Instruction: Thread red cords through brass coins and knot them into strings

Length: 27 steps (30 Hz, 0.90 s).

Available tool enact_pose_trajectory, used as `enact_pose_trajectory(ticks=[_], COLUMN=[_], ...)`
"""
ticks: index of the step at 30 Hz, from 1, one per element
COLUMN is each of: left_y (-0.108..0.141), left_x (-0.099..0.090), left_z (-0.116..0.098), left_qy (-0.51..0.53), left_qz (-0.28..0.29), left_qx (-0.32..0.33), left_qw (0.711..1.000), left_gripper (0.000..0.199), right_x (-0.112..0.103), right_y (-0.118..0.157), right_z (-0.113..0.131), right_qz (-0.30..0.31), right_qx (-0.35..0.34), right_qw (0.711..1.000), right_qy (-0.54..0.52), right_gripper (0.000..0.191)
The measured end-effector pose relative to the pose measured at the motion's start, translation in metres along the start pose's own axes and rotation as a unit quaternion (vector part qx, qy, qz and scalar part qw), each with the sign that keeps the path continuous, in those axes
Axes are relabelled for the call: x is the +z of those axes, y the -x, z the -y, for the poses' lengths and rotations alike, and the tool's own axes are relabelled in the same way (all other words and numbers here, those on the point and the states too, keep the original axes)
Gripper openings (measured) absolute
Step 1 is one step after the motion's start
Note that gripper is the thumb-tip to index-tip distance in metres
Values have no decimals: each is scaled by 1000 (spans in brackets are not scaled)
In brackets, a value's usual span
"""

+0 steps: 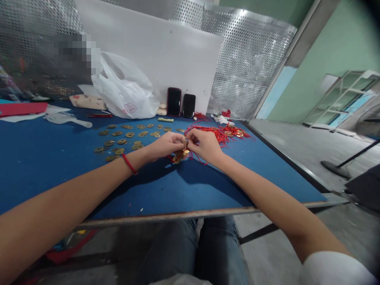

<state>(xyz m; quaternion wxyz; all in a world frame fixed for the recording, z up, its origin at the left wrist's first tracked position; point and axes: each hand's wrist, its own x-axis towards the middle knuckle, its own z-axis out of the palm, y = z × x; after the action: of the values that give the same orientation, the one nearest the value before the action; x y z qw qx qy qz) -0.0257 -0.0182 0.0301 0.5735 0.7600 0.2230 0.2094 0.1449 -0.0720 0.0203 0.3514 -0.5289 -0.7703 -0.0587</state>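
My left hand (168, 145) and my right hand (206, 145) meet above the blue table, their thumbs and fingers pinched together. Between the fingertips is a small brass-coloured coin (184, 143), partly covered, and both hands appear to grip it. Shiny gold coins (178, 157) hang below my left hand with bits of red cord. To the left and behind, several loose brass coins (121, 141) with holes lie scattered, some overlapping. A tangled bundle of red cords (218, 135) lies just behind my right hand. More red cords with gold coins (234, 132) rest farther right.
Two dark phones (173, 102) lean against a white board (148, 43) at the back. Left of them stand a white plastic bag (127, 91) and a patterned pouch (88, 102). A clear plastic scoop (69, 119) lies at the left. The blue table (166, 194) has a wooden front edge.
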Motion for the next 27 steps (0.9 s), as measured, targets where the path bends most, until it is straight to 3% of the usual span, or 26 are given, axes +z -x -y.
enact_pose_trajectory(ticks=[4, 9, 14, 17, 21, 27], left_y=[-1, -7, -11, -10, -9, -9], left_x=[0, -8, -14, -14, -14, -13], left_z=[0, 11, 16, 16, 15, 15], left_qy=[-12, -1, -31, -54, -88, -137], left_qz=[-16, -54, -76, -92, -110, -108], left_qx=[5, -9, 15, 18, 6, 29], left_qw=[1000, 999, 997, 994, 990, 984], left_gripper=[18, 20, 20, 18, 13, 11], right_x=[-4, -25, -39, -38, -32, -24], right_y=[-3, -11, -13, -10, -5, -2], right_z=[-6, -38, -64, -64, -53, -21], right_qz=[-53, -115, -52, 13, 47, -10], right_qx=[53, 143, 220, 219, 193, 54], right_qw=[997, 982, 962, 954, 947, 977], right_qy=[3, 51, 152, 204, 253, 205], right_gripper=[19, 21, 21, 20, 23, 22])
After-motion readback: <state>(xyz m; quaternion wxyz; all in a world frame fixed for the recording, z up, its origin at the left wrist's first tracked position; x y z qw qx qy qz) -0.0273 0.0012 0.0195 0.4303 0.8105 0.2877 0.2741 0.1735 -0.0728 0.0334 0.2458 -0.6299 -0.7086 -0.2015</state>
